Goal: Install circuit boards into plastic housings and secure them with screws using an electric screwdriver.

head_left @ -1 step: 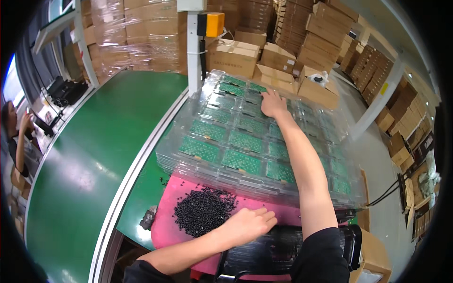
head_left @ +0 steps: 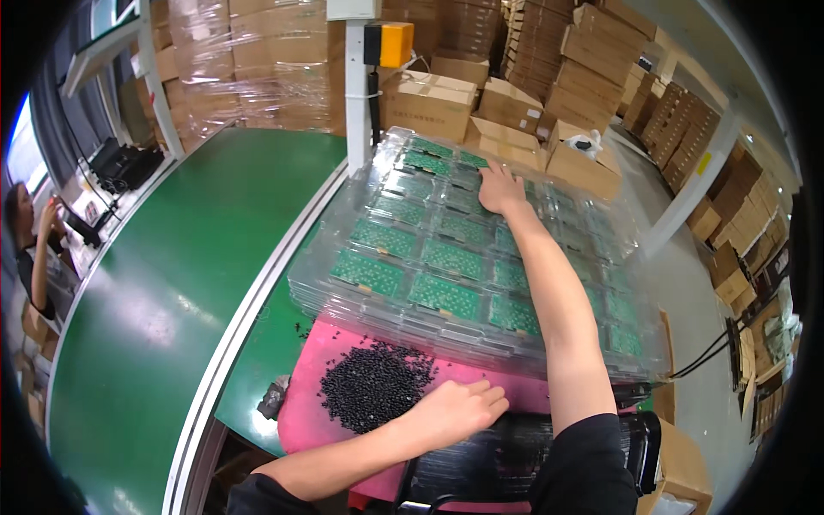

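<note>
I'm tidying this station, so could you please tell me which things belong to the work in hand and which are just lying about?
In hand:
- clear trays of green circuit boards, under the right hand
- black pellets on the pink mat, by the left hand

Lying about:
- cardboard boxes
- green conveyor belt
- yellow box

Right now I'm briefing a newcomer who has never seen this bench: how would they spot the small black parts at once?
Start at the wide green conveyor belt and go to its right, where a pink mat lies below the stack of clear trays holding green boards. The heap of small black pieces sits on that mat, just left of the left hand. It is the only loose, grainy pile there.
</note>
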